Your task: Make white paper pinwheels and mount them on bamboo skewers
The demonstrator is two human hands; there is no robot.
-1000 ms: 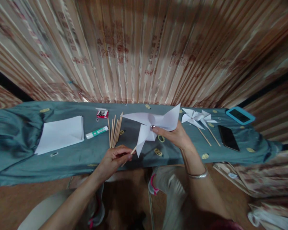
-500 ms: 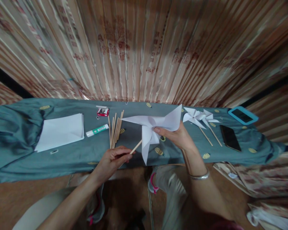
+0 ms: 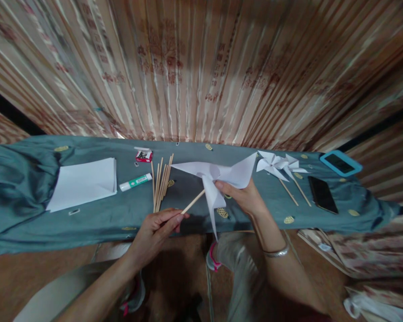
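Note:
My left hand (image 3: 163,226) pinches a thin wooden stick (image 3: 193,202), which slants up to the right. Its far end meets the white paper pinwheel (image 3: 215,176) near the middle; whether the two are joined is hidden. My right hand (image 3: 243,194) is closed on the pinwheel from the right, thumb on the front near its centre and the other fingers behind the paper. One blade hangs down over the table's front edge, and another points left toward several loose wooden sticks (image 3: 161,184) lying on the cloth.
On the green tablecloth (image 3: 97,228) lie a stack of white paper (image 3: 83,183), a glue stick (image 3: 136,182) and a small red box (image 3: 143,155). To the right are two pinwheels on sticks (image 3: 272,164), a black phone (image 3: 322,193) and a blue-framed device (image 3: 340,162). A curtain (image 3: 195,71) hangs behind.
The pinwheel has tilted and its lower blade has swung right and down. More of the stick shows between my left hand and the paper. My right hand has shifted slightly.

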